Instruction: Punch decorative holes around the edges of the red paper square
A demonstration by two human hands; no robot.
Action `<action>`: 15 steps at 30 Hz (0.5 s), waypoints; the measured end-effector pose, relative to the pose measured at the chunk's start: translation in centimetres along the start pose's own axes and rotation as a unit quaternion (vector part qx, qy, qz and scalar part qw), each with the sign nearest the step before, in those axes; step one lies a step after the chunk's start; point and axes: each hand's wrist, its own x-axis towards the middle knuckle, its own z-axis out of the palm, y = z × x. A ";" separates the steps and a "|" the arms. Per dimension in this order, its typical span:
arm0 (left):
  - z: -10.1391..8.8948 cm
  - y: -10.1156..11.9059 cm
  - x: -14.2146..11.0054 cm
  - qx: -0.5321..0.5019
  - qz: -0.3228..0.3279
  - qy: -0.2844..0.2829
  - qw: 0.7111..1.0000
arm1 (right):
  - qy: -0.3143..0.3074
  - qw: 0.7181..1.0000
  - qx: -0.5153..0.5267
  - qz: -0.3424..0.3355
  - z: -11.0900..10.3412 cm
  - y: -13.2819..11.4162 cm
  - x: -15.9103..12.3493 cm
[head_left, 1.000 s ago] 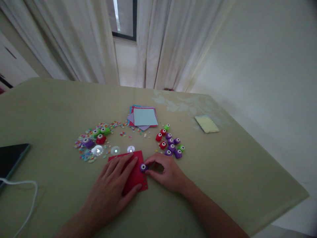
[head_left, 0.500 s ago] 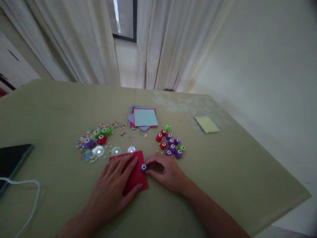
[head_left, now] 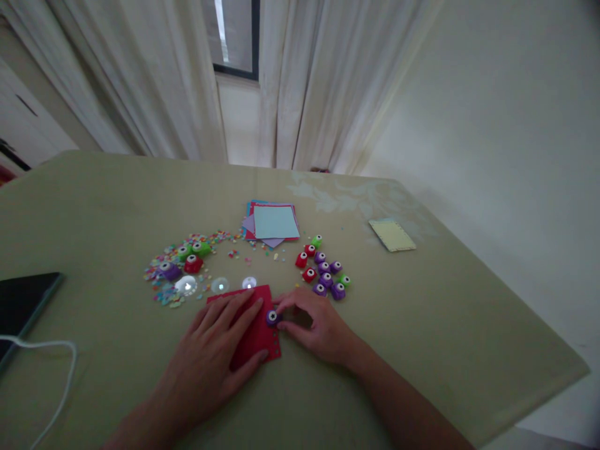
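A sheet of red paper (head_left: 255, 340) lies on the table with small holes along its right edge. My left hand (head_left: 220, 337) rests flat on it, fingers spread, covering much of its left part. At the sheet's right edge sits a small purple craft punch (head_left: 272, 317) with a star on its white top. Thumb and forefinger of my right hand (head_left: 314, 322) grip this punch from the right side. Beyond my right hand stand several more punches (head_left: 324, 267) in purple, red and green.
Green, red and purple punches (head_left: 192, 264) stand among colourful paper cutouts (head_left: 162, 265) on the left. Clear discs (head_left: 220, 285) lie nearby. Coloured paper (head_left: 275, 222) is stacked behind, with a yellow pad (head_left: 392, 235) at right. A tablet (head_left: 25, 306) and white cable (head_left: 70, 369) lie far left.
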 end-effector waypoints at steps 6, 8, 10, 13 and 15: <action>0.1 0.1 0.0 0.003 -0.004 0.000 1.000 | -0.014 0.999 -0.014 -0.033 0.1 0.5 0.1; 0.1 0.1 0.0 0.001 -0.003 0.001 1.000 | -0.013 0.999 -0.022 -0.046 0.2 0.7 0.1; 0.2 0.1 0.0 -0.001 -0.003 0.000 1.000 | -0.011 0.998 -0.028 -0.060 0.3 0.9 0.1; 0.2 0.0 0.0 -0.004 -0.003 -0.002 1.000 | -0.007 0.996 -0.040 -0.085 0.4 1.0 0.1; 0.2 0.0 0.0 -0.003 -0.004 -0.002 1.000 | -0.008 0.993 -0.059 -0.100 0.4 1.0 0.1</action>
